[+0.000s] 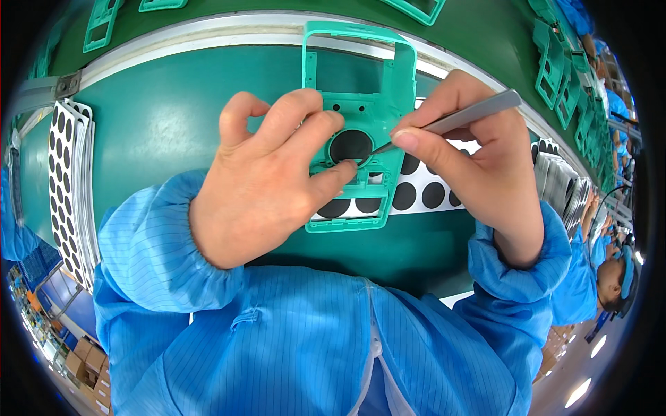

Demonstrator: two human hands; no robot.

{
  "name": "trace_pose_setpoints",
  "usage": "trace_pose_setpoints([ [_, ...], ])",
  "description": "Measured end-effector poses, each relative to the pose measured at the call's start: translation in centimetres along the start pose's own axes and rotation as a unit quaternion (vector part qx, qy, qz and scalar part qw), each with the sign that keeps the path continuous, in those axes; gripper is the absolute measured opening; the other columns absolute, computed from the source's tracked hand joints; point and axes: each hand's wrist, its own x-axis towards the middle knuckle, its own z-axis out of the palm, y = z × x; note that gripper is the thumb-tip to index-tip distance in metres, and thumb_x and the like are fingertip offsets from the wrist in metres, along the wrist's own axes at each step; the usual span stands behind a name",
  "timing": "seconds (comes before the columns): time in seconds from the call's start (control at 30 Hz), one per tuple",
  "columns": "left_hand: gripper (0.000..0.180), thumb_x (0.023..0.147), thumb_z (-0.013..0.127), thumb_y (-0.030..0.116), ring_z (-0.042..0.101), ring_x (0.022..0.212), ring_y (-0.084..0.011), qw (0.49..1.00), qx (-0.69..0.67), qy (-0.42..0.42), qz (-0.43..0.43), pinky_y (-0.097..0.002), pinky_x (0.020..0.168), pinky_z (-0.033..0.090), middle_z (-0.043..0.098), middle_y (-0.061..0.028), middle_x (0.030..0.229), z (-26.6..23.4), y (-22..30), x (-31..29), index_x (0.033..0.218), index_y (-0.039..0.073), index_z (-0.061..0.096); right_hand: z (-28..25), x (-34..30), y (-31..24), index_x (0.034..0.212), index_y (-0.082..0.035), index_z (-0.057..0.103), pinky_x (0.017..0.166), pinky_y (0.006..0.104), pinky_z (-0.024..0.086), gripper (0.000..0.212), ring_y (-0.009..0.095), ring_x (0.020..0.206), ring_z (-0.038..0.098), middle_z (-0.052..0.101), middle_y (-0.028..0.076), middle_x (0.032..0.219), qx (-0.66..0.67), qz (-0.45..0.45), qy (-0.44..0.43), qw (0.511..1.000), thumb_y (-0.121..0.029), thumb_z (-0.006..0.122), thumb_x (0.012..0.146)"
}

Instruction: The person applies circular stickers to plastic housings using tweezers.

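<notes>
A green plastic housing (388, 104) with a large window at its far end lies before me on the green bench. In its round opening sits a black disc (350, 147). My right hand (479, 145) pinches a pair of metal tweezers (472, 113), whose tips meet the disc's right edge. My left hand (270, 166) rests on the housing's left side, fingers apart, its thumb touching the disc's lower edge. Under the housing lies a white sheet of black round stickers (419, 197), partly covered by it and by my right hand.
Stacks of sticker sheets stand at the left (71, 180) and the right (565, 187). Beyond a pale rail (208, 43), more green housings (104, 24) lie on a green surface. Other people in blue sit along the right side. A metal bracket (66, 85) is at the left.
</notes>
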Motion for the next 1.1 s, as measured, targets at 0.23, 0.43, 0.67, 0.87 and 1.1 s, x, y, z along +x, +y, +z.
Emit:
trace_pose_setpoints([
  [0.23, 0.033, 0.059, 0.069, 0.021, 0.049, 0.104, -0.0237, 1.000, 0.009, 0.000, 0.004, -0.0426, 0.079, 0.029, 0.056, -0.0029, 0.111, 0.1, -0.1, -0.1, 0.093, 0.022, 0.071, -0.3, 0.0, -0.5, 0.085, 0.002, 0.061, 0.063, 0.0220, 0.050, 0.008, 0.011, 0.070, 0.061, 0.060, 0.006, 0.075, -0.083, 0.000, -0.011, 0.996, 0.001, 0.067, 0.081],
  [0.43, 0.048, 0.060, 0.076, 0.023, 0.047, 0.106, -0.0214, 0.999, 0.043, -0.022, 0.011, -0.0441, 0.083, 0.028, 0.054, -0.0006, 0.113, 0.3, 0.0, -0.2, 0.107, 0.025, 0.066, 0.1, -2.3, -1.1, 0.100, 0.001, 0.058, 0.058, 0.0207, 0.043, 0.014, 0.009, 0.068, 0.058, 0.060, 0.005, 0.075, 0.045, 0.035, 0.129, 0.990, -0.003, 0.053, 0.088],
  [0.67, 0.056, 0.059, 0.077, 0.026, 0.047, 0.108, -0.0213, 0.999, 0.029, -0.016, 0.003, -0.0454, 0.085, 0.028, 0.054, 0.0000, 0.115, 0.2, 0.2, 0.0, 0.113, 0.021, 0.063, 2.8, -4.3, 1.1, 0.084, 0.003, 0.058, 0.046, 0.0365, 0.040, 0.020, 0.028, 0.047, 0.055, 0.056, 0.017, 0.057, -0.105, 0.192, 0.020, 0.976, -0.016, 0.058, 0.089],
  [0.87, 0.055, 0.066, 0.075, 0.032, 0.048, 0.109, -0.0218, 0.999, 0.042, -0.030, 0.007, -0.0447, 0.084, 0.029, 0.052, -0.0020, 0.125, -1.3, 0.0, 0.6, 0.118, 0.020, 0.061, 3.3, -4.4, 1.0, 0.076, 0.001, 0.050, 0.044, 0.0367, 0.038, 0.021, 0.029, 0.046, 0.054, 0.053, 0.017, 0.055, -0.055, 0.151, 0.094, 0.983, -0.013, 0.060, 0.087],
  [1.1, 0.053, 0.072, 0.071, 0.034, 0.049, 0.113, -0.0331, 0.994, 0.004, 0.103, 0.028, -0.0417, 0.085, 0.033, 0.045, -0.0166, 0.134, -3.1, 0.1, 0.8, 0.122, 0.019, 0.060, -9.3, -0.8, 4.3, 0.068, 0.001, 0.050, 0.047, 0.0295, 0.035, 0.032, 0.011, 0.049, 0.041, 0.045, 0.005, 0.052, -0.178, 0.128, 0.310, 0.925, -0.022, 0.058, 0.088],
])
